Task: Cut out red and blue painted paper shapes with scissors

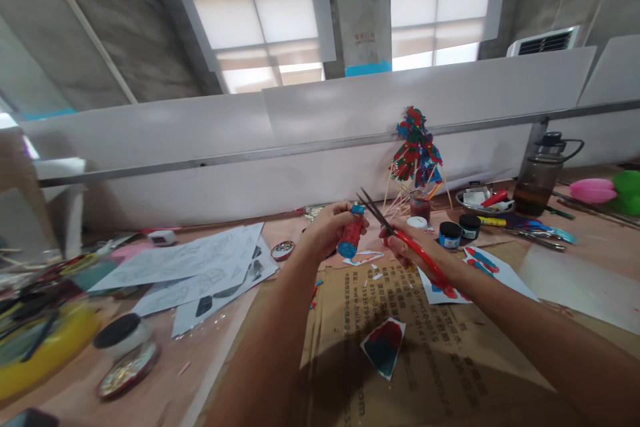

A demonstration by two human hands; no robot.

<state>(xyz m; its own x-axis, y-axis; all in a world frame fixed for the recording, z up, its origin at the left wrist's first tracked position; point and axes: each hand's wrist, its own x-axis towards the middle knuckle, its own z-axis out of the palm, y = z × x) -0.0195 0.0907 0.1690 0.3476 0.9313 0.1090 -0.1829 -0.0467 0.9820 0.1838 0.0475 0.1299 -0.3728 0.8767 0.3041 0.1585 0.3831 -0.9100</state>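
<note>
My left hand pinches a small painted paper cutout, red in the middle with blue at its top and bottom. In my right hand is a pair of scissors with red handles; the blades point up and to the left, slightly apart, close to the cutout's right side. Below my hands a piece of paper painted dark and red lies on a flattened cardboard sheet. Thin white paper scraps lie just behind the cardboard.
Red-and-blue decorated figures on sticks stand against the white panel. Paint jars, a drink bottle and a painted sheet are at right. Sketch papers, a lidded jar and a dish of beads lie at left.
</note>
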